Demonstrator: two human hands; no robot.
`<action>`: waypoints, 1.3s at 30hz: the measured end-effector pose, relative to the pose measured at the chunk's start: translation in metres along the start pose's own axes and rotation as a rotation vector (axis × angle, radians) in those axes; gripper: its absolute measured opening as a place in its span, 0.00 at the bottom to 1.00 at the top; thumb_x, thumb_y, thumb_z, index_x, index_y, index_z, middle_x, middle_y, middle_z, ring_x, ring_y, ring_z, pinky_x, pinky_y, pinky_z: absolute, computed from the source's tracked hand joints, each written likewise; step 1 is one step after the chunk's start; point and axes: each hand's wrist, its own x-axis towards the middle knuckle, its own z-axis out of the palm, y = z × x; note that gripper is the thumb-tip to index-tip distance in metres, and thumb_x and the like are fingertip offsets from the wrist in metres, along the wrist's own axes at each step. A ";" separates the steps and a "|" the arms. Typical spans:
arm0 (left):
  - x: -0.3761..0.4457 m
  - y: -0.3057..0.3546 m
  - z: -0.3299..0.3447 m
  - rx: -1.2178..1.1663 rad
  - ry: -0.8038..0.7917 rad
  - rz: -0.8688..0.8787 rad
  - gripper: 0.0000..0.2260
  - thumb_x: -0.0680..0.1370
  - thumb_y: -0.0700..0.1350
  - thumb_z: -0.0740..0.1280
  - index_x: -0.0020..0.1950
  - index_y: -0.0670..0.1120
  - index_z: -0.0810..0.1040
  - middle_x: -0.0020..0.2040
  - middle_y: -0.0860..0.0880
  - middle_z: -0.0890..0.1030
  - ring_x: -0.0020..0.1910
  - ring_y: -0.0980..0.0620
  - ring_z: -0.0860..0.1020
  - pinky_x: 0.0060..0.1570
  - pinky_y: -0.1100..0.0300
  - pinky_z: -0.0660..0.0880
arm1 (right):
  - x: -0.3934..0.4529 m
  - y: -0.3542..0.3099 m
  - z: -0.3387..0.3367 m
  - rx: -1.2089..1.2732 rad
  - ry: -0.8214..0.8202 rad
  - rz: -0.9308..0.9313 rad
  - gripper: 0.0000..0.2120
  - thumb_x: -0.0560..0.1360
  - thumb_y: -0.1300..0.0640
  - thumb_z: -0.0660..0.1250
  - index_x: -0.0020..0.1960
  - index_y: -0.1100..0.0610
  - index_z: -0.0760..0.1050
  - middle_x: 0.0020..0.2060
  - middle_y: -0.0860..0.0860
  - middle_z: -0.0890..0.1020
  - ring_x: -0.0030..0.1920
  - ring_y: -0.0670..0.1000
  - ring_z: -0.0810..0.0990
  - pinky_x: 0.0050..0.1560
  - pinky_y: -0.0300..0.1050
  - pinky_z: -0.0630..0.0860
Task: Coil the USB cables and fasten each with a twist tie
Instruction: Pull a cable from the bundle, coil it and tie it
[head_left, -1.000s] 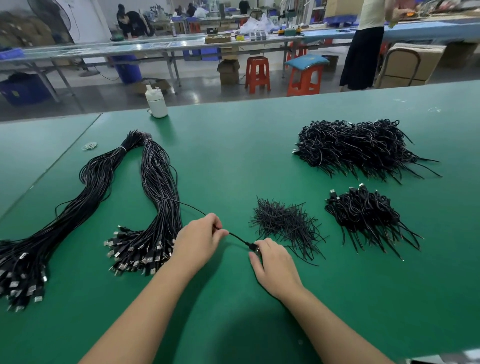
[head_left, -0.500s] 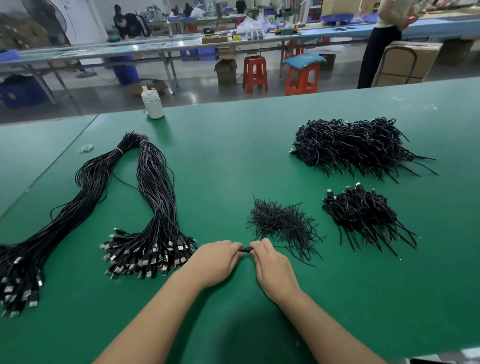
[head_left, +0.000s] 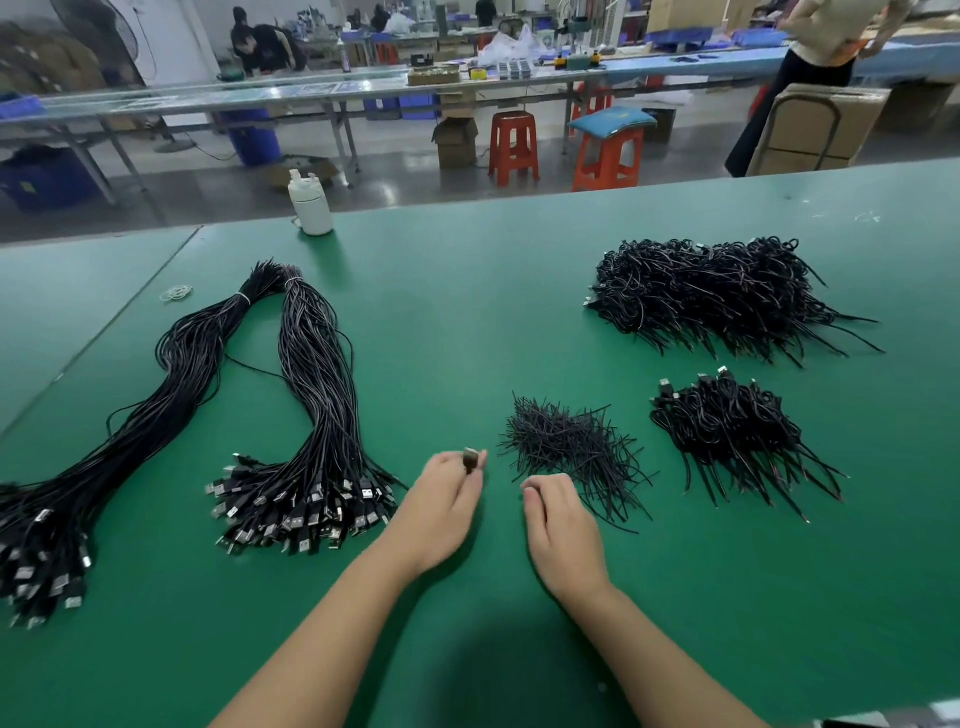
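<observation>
While no brand, label or writing can be read anywhere, you can take your bearings from the twist tie pile (head_left: 569, 449) in the middle of the green table (head_left: 467, 322). Far to its left, the outer cable bundle (head_left: 93, 467) runs off the frame edge, so its plug end is cut off. Nearer on that side lies the second bundle (head_left: 317, 415), plugs fanned toward you. Just left of the pile, your left hand (head_left: 441, 512) pinches a USB plug (head_left: 470, 459) at its fingertips, palm down; the cable behind it is hidden under the hand. Your right hand (head_left: 563, 525) rests at the pile's near edge, fingers loosely curled; you cannot tell whether it holds anything. Right of the pile sits a small heap of coiled cables (head_left: 732, 431), and beyond that a larger heap (head_left: 711, 291)
</observation>
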 end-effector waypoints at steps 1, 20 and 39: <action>-0.001 0.007 -0.005 -0.139 0.047 -0.056 0.15 0.85 0.48 0.54 0.64 0.47 0.78 0.61 0.58 0.74 0.65 0.63 0.68 0.68 0.67 0.61 | 0.000 -0.003 0.001 0.032 -0.037 -0.012 0.08 0.82 0.55 0.60 0.57 0.52 0.75 0.52 0.45 0.76 0.48 0.47 0.77 0.52 0.48 0.75; -0.013 0.055 -0.057 -1.038 0.168 0.129 0.19 0.80 0.47 0.53 0.60 0.44 0.81 0.61 0.45 0.82 0.64 0.50 0.78 0.64 0.57 0.72 | 0.002 -0.083 -0.012 0.768 -0.388 0.059 0.17 0.83 0.51 0.54 0.37 0.52 0.68 0.29 0.47 0.65 0.31 0.47 0.62 0.40 0.47 0.66; -0.003 0.031 -0.053 -1.605 0.190 -0.189 0.19 0.85 0.48 0.52 0.56 0.37 0.77 0.51 0.39 0.84 0.52 0.44 0.84 0.49 0.55 0.82 | 0.000 -0.079 -0.007 0.972 -0.679 0.315 0.22 0.84 0.48 0.55 0.33 0.53 0.65 0.27 0.52 0.54 0.29 0.50 0.50 0.30 0.44 0.50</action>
